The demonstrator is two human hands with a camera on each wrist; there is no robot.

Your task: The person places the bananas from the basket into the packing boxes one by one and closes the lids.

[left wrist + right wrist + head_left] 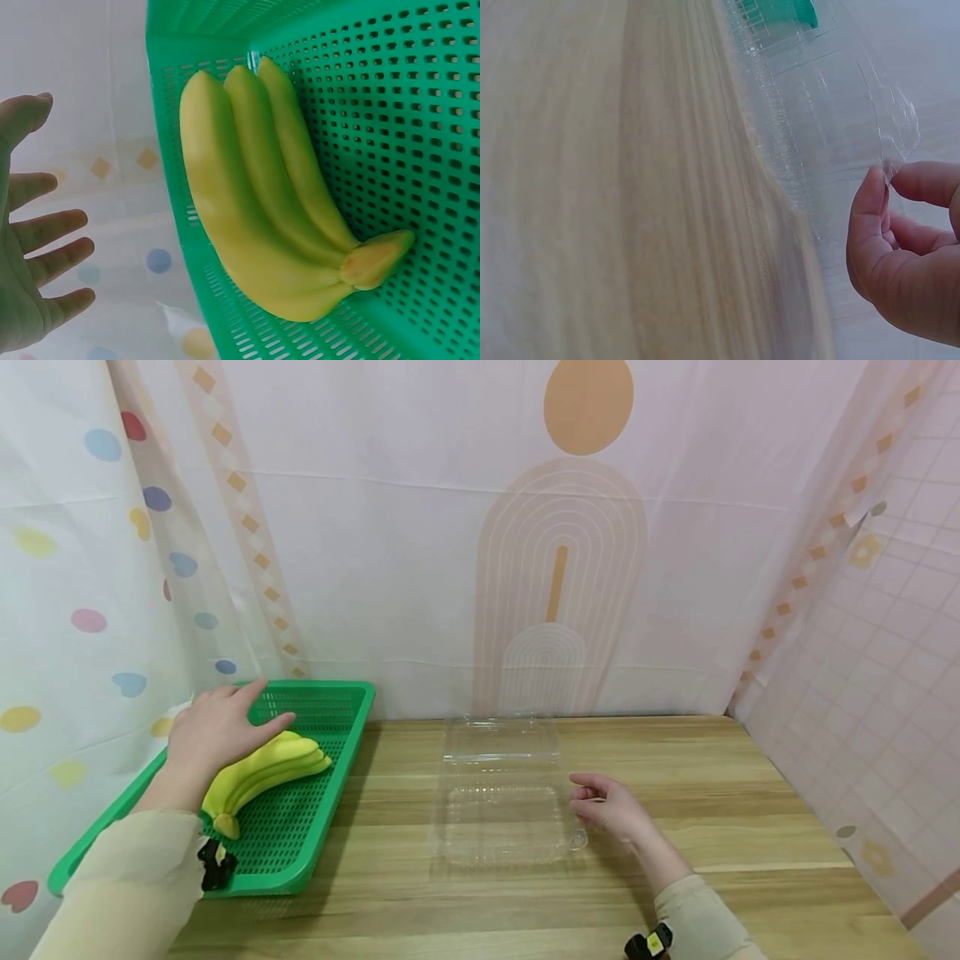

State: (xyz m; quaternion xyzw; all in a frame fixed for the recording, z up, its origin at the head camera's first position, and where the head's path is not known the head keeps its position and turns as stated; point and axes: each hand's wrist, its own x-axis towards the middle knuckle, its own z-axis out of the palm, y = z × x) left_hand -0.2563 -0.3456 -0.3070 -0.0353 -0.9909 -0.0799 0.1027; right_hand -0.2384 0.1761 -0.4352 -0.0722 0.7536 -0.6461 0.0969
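Note:
A bunch of yellow bananas [273, 768] lies in a green plastic basket [318, 827] on the left. Over the bunch, my left hand [217, 727] hovers with its fingers spread, and the left wrist view shows a gap between that hand [34, 240] and the bananas [262, 210]. A clear plastic clamshell box [506, 822] sits on the table with its lid [502, 739] raised at the back. With thumb and fingertip, my right hand [611, 810] pinches the box's right edge, as the right wrist view shows at the clear rim [885, 142].
The wooden table [675, 752] reaches back to a patterned curtain [390, 568]. More curtain hangs along the left and right sides. The basket's raised wall [169, 150] stands between my left hand and the bananas in the left wrist view.

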